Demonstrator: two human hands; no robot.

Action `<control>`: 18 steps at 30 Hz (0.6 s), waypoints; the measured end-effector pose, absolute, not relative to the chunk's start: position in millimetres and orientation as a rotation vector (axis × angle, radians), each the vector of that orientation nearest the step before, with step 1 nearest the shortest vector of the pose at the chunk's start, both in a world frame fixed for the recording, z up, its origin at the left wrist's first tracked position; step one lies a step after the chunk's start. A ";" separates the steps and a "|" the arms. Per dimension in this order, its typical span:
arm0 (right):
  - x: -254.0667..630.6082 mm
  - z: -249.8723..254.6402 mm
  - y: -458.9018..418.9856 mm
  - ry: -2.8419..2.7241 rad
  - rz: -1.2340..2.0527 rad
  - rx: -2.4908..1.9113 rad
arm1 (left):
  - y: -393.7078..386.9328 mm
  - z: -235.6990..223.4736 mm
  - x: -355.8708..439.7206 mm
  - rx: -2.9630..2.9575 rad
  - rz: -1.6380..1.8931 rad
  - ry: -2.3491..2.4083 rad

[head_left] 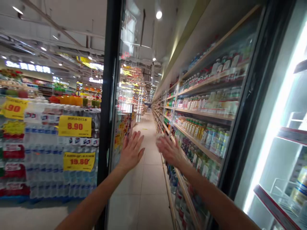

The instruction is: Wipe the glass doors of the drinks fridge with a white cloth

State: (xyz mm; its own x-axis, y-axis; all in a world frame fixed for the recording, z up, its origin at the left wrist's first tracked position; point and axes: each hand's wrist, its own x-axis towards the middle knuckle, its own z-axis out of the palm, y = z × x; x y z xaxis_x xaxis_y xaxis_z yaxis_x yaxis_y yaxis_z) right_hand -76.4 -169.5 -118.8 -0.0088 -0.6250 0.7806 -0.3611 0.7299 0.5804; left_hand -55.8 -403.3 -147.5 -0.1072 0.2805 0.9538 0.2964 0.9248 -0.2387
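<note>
A glass door (153, 179) with a black frame (110, 95) stands in front of me. My left hand (131, 150) is raised against or just before the glass, its fingers stretched and a little apart, with nothing in it. To the right, my right hand (170, 150) is at about the same height and smeared by motion. A pale patch shows at its fingertips; I cannot make out whether it is a held thing. Whether either palm touches the glass is not plain.
Shelves of bottles (199, 127) and a long tiled aisle show in the glass. At the right are a lit cooler interior and a red-edged shelf (275, 207) with bottles. Stacked water packs (43, 159) with yellow price signs (74, 125) stand at the left.
</note>
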 end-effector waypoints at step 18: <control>-74.6 -65.4 -259.2 -1.635 -0.152 0.811 | -474.0 -151.2 -38.4 -0.490 -0.286 -1.540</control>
